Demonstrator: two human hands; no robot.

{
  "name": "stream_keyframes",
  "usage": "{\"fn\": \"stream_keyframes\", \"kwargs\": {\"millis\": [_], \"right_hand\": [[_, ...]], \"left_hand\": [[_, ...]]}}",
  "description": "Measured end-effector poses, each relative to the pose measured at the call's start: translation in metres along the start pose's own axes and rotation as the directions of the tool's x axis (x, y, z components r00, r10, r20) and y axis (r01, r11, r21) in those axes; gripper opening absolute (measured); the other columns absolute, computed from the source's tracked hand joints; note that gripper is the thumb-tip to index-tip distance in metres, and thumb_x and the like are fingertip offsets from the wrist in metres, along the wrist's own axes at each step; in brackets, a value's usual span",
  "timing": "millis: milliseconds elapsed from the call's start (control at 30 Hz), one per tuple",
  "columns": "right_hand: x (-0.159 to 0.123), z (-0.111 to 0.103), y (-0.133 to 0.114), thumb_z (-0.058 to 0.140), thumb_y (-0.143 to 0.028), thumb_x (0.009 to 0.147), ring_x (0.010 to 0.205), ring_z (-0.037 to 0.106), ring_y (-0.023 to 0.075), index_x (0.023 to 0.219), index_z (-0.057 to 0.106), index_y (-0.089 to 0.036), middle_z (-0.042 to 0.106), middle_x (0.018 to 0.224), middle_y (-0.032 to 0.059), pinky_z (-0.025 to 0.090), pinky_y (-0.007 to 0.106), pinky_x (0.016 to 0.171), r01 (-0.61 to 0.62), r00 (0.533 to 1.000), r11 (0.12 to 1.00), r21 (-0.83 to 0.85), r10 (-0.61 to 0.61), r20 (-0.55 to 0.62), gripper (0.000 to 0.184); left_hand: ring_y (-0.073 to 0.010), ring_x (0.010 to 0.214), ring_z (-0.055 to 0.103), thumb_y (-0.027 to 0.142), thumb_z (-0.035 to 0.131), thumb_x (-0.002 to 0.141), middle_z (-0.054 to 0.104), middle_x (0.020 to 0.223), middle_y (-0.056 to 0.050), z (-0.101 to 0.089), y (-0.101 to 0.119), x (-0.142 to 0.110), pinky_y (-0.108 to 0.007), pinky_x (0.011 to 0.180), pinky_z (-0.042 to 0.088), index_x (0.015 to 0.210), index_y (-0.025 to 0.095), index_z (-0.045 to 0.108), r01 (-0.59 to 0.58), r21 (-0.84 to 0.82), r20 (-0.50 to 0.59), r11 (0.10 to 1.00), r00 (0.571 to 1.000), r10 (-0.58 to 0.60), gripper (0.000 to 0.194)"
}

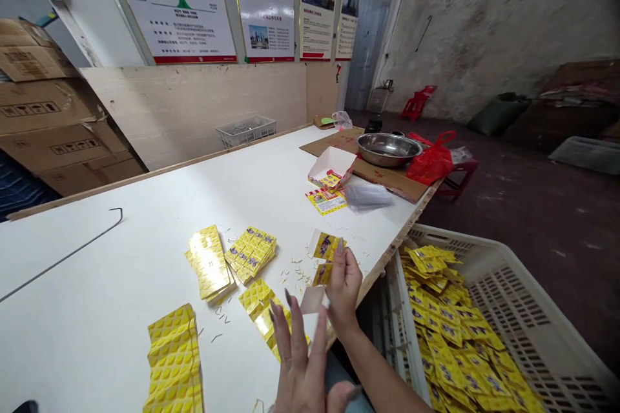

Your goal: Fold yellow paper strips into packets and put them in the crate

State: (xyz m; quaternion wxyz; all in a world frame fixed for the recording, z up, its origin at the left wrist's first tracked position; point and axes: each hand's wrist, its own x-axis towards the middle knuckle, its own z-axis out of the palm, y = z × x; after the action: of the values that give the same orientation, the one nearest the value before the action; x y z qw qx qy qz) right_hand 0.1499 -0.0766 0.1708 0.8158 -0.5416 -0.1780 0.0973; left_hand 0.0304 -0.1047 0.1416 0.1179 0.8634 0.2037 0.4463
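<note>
My right hand (343, 284) pinches a small yellow packet (323, 246) near the table's right edge, with a second packet (321, 273) and a clear sleeve (312, 299) against its palm. My left hand (300, 361) is raised in front of me, fingers stretched and spread, holding nothing, just left of the clear sleeve. Stacks of yellow packets lie on the white table (145, 258): a fanned row (209, 263), a purple-printed stack (250, 255), a loose pile (264, 310) and a long strip (174, 358).
A white plastic crate (504, 297) holding several yellow packets stands at the right of the table. Farther back are a small open white box (332, 166), a printed card (327, 201), clear bags (365, 195), a steel bowl (388, 148), a red bag (431, 161). Cardboard boxes (43, 110) stack at left.
</note>
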Motion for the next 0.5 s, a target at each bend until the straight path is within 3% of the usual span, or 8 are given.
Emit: {"fn": "stream_keyframes", "kwargs": {"millis": [133,333,500], "right_hand": [[-0.001,0.0,0.0,0.05,-0.056,0.084,0.049,0.04,0.0084,0.066,0.037,-0.02,0.045,0.056,-0.0052,0.036,0.019,0.043,-0.029,1.0,0.999,0.021,0.029,0.013,0.042],[0.002,-0.002,-0.005,0.051,-0.054,0.084,0.049,0.042,0.0079,0.065,0.039,-0.019,0.045,0.056,-0.0045,0.036,0.018,0.042,0.006,0.999,0.999,0.039,-0.005,-0.034,0.042],[0.002,-0.003,-0.006,0.05,-0.056,0.084,0.047,0.036,0.0072,0.063,0.035,-0.02,0.039,0.052,-0.0062,0.035,0.018,0.042,-0.019,0.999,1.0,-0.008,0.019,-0.043,0.044]], "left_hand": [[-0.0304,0.14,0.013,0.052,0.018,0.092,0.014,0.153,-0.012,-0.005,-0.002,0.012,-0.044,0.115,0.009,0.14,0.016,0.034,-0.248,0.012,0.073,0.969,0.966,0.247,0.063],[-0.0346,0.139,0.016,0.054,0.025,0.091,0.01,0.153,-0.015,-0.006,-0.001,0.024,-0.052,0.111,0.018,0.136,0.019,0.042,-0.196,-0.042,0.025,0.98,0.98,0.197,0.06],[-0.0295,0.139,0.019,0.057,0.031,0.089,0.051,0.134,-0.014,-0.003,-0.001,0.022,-0.045,0.115,0.006,0.137,0.011,0.039,-0.328,0.077,0.049,0.942,0.944,0.325,0.067]]}}
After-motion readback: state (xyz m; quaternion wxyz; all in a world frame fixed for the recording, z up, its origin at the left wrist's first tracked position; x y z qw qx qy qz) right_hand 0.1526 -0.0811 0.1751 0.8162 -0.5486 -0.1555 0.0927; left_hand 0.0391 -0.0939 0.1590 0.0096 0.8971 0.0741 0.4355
